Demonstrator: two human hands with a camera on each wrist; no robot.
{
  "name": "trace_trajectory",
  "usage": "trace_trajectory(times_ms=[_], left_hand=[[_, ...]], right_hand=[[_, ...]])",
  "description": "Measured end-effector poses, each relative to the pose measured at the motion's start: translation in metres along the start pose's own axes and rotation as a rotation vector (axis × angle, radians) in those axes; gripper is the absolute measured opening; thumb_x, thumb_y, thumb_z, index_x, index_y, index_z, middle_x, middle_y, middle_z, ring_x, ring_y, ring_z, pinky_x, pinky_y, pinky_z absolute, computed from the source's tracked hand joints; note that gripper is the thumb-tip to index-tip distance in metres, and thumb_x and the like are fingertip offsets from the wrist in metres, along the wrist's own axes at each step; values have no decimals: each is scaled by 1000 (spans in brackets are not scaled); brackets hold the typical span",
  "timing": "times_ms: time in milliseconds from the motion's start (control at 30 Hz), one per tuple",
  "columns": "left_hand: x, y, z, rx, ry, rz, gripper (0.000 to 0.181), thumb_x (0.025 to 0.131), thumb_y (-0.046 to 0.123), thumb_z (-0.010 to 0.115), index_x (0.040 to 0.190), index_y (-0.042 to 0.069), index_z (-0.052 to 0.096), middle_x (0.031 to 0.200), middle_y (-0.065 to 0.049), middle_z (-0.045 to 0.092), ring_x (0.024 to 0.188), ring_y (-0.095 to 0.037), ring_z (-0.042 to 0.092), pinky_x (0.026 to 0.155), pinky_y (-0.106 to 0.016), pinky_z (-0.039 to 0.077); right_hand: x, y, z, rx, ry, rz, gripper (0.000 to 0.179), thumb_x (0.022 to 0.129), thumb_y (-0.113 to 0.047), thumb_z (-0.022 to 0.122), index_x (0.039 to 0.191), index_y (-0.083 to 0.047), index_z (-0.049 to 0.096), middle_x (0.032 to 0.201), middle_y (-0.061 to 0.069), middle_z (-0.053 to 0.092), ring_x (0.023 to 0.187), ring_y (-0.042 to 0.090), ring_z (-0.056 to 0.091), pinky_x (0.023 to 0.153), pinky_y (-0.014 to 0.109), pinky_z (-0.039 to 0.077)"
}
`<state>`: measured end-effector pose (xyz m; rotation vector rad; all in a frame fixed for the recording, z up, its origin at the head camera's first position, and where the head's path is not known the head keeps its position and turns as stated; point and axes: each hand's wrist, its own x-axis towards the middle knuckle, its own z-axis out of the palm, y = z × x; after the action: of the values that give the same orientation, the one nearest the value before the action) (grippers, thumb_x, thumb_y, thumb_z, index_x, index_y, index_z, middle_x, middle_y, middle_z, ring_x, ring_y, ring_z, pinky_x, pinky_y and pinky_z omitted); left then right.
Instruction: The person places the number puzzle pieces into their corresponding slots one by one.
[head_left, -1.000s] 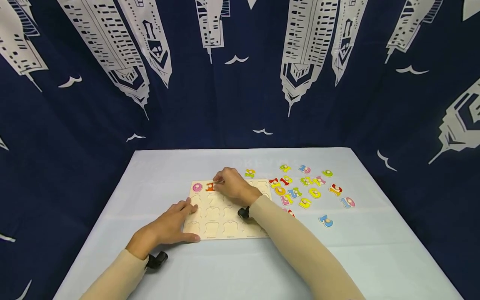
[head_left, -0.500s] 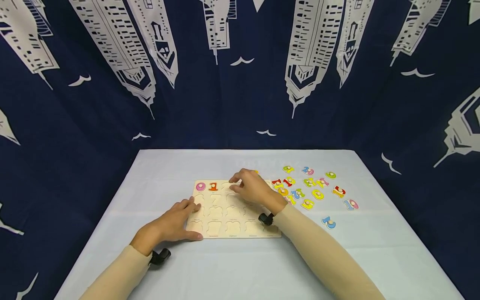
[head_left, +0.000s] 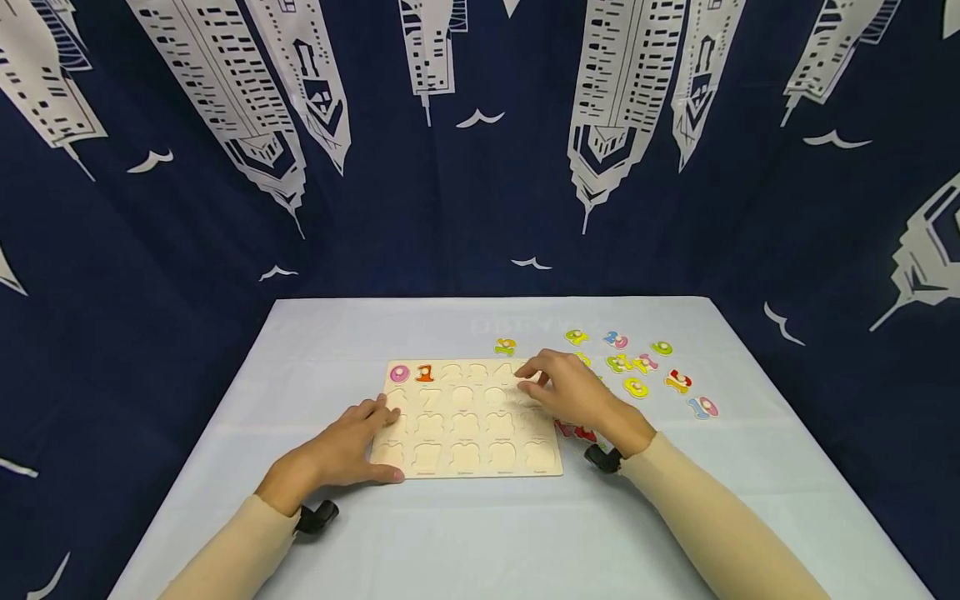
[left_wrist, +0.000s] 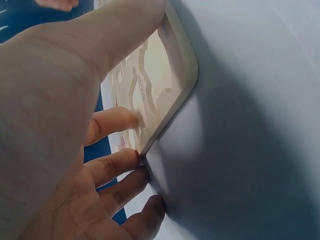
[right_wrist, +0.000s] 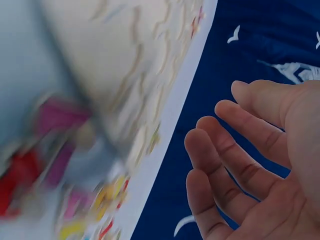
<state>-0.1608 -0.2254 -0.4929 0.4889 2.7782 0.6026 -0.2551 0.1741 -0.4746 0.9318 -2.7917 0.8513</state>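
Note:
A pale wooden number puzzle board [head_left: 446,408] lies flat, with rows of shaped recesses. Its top-left recesses hold a pink 0 piece [head_left: 399,374] and an orange-red 1 piece [head_left: 424,373]. My left hand [head_left: 337,450] rests on the board's left side, thumb at the near-left corner. In the left wrist view the fingertips [left_wrist: 131,156] line its edge. My right hand [head_left: 573,387] hovers by the board's upper right, fingers relaxed and slightly bent. Nothing lies between those fingers [right_wrist: 206,150] in the right wrist view.
Several colourful number pieces are scattered right of the board, among them a yellow one [head_left: 635,387], a red one [head_left: 678,381] and a blue-and-pink 10 [head_left: 703,407]. A yellow-green piece [head_left: 506,347] lies behind the board. A navy patterned cloth [head_left: 450,208] hangs behind the white table [head_left: 450,533].
My right hand has let go of the orange-red 1 piece, which now sits in the top row, and moved right across the board toward the loose pieces. The left hand stays on the board.

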Motion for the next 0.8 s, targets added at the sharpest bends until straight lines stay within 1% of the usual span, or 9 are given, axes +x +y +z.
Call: trace_trajectory(times_ms=[100, 233, 367, 467, 533, 667, 800], left_hand=[[-2, 0, 0, -1, 5, 3, 108, 91, 54, 100, 174, 5, 51, 190, -30, 29, 169, -52, 42, 135, -71, 44], [-1, -2, 1, -3, 6, 1, 109, 92, 54, 99, 175, 4, 49, 191, -29, 28, 169, -52, 42, 136, -70, 45], [-1, -3, 1, -5, 3, -9, 109, 93, 54, 99, 176, 4, 48, 191, -28, 28, 169, -50, 42, 136, -69, 45], [-1, -3, 0, 2, 3, -10, 110, 92, 55, 99, 176, 5, 49, 191, -29, 28, 169, -51, 42, 136, -70, 45], [0, -3, -1, 4, 3, -6, 110, 92, 56, 98, 176, 5, 48, 191, -29, 28, 168, -51, 42, 135, -70, 45], [1, -3, -1, 5, -1, 5, 111, 92, 56, 98, 176, 5, 48, 190, -31, 28, 168, -52, 42, 135, -71, 46], [1, -2, -1, 5, 1, 8, 110, 92, 55, 99, 176, 5, 49, 190, -31, 29, 167, -52, 43, 134, -71, 46]], right_hand=[[-18, 16, -9, 9, 5, 25, 19, 108, -15, 83, 125, -9, 87, 116, 2, 85, 94, 13, 76, 83, 32, 65], [-42, 36, -23, 11, 7, 81, 20, 106, -15, 86, 126, -12, 88, 116, -2, 85, 96, 11, 74, 87, 36, 65], [-63, 56, -35, 6, 14, 125, 22, 104, -17, 89, 126, -14, 88, 118, -3, 86, 98, 11, 73, 89, 34, 66], [-77, 67, -44, 4, 21, 143, 23, 104, -20, 90, 127, -15, 88, 120, -2, 86, 98, 11, 74, 89, 31, 66], [-86, 75, -48, 0, 23, 146, 23, 104, -22, 91, 126, -15, 88, 120, -2, 87, 98, 9, 74, 90, 31, 67], [-104, 88, -57, -20, 4, 166, 24, 102, -26, 94, 124, -18, 89, 116, -6, 85, 96, 1, 70, 88, 29, 67], [-121, 98, -66, -20, -9, 178, 29, 99, -30, 97, 124, -20, 88, 112, -8, 83, 93, -1, 66, 86, 26, 64]])
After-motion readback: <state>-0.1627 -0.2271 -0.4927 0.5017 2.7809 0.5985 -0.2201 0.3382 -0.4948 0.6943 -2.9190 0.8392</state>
